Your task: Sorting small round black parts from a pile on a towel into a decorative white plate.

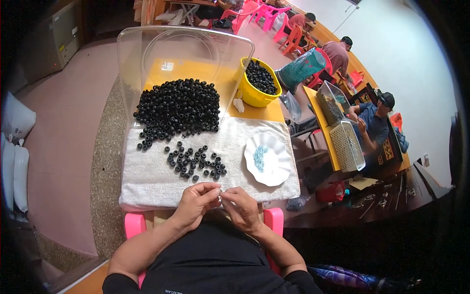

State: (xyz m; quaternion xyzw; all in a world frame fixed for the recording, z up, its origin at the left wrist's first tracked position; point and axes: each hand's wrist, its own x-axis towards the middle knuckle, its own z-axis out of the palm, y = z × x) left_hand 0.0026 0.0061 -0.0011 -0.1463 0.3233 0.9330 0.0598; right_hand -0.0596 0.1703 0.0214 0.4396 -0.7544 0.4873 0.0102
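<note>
My left hand (pixel 199 200) and my right hand (pixel 242 208) meet at the towel's front edge, in front of my body. Thumb and fingers of each are pinched together, tip to tip; whatever sits between them is too small to make out. Just beyond my fingers, loose round black pieces with holes (pixel 197 162), like beads, are scattered over a white towel (pixel 142 183). Behind them a big heap of the same pieces (pixel 178 105) spills from a clear plastic bin (pixel 128 73). To the right, a white scalloped plate (pixel 279 169) carries tiny light-blue bits (pixel 260 158).
A yellow bucket (pixel 259 101) full of black pieces stands at the table's back right. Pink chair arms (pixel 134 225) flank me. On the right, a person in a cap (pixel 374 122) sits at another table with a white perforated basket (pixel 346 146). Other people sit farther back.
</note>
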